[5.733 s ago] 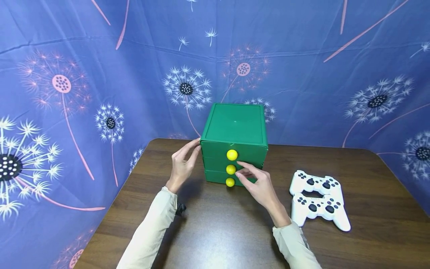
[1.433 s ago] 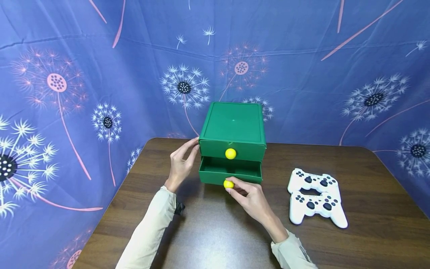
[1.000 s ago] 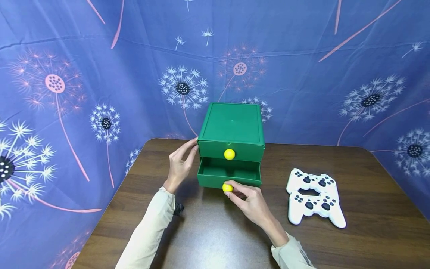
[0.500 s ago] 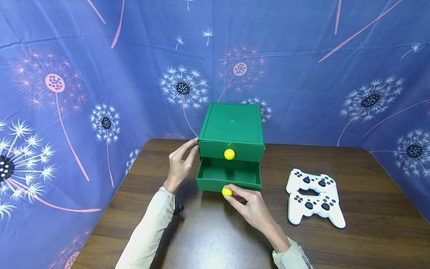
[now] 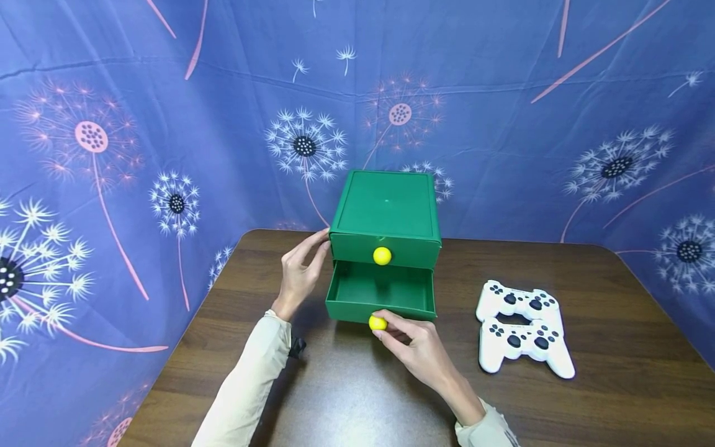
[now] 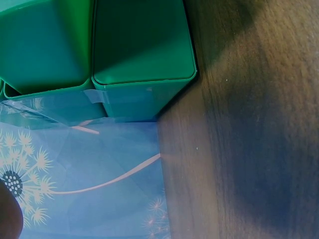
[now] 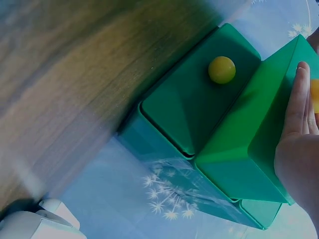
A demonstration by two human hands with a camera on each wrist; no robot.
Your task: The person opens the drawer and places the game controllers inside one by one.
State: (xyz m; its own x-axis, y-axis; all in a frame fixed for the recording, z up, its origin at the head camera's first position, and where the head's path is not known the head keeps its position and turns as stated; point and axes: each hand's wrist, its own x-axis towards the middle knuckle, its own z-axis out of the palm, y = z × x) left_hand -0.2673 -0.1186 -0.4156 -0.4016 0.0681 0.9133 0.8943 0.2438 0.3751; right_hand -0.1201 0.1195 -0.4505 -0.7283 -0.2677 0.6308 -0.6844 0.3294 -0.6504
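In the head view a green chest of drawers with round yellow knobs stands at the back of the table. Its middle drawer is pulled well out, and its inside looks bare. The right hand pinches this drawer's yellow knob between thumb and fingers. Fingertips of the left hand rest against the chest's left side near the top front corner. Above, the top drawer is closed. The right wrist view shows the bottom drawer closed under the pulled one, with its own knob.
Two white game controllers lie to the right of the chest on the brown wooden table. Behind and to the left hangs a blue cloth with a dandelion print. Clear tape runs along the chest's side.
Earlier all drawers were closed and the right hand was near the middle knob. It has since gripped that knob and drawn the drawer toward the person. The left hand has stayed in place.
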